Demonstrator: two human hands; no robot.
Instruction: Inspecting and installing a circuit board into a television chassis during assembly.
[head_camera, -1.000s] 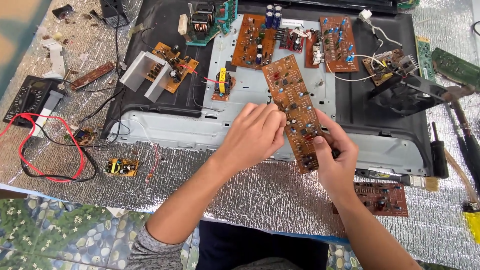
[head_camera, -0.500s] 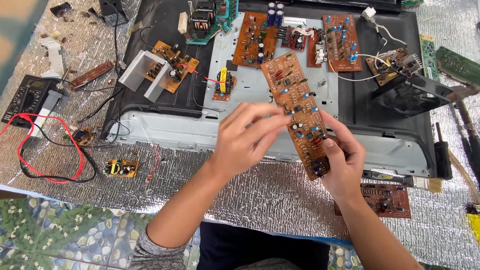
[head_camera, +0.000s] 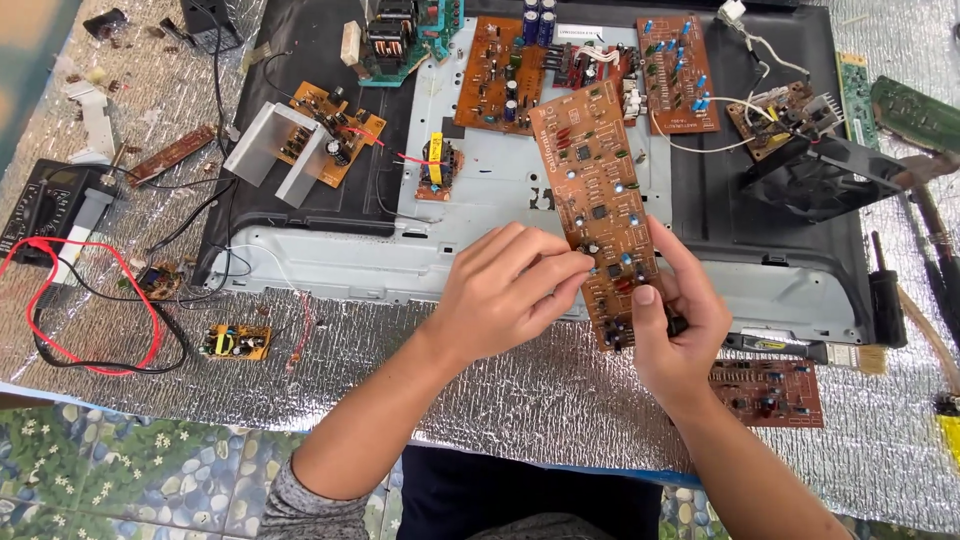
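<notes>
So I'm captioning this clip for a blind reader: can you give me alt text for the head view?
Two hands hold a long brown circuit board over a silver foil-covered table: the right hand grips its lower end, and the left hand pinches at small parts on its face. Behind it lie an opened grey metal chassis with more boards; a black multimeter sits at far left.

Left hand (head_camera: 510, 290): yours, bare, no ring or watch.
Right hand (head_camera: 675, 335): bare too.
Sleeve (head_camera: 305, 505): heathered grey, at 7 o'clock.
</notes>
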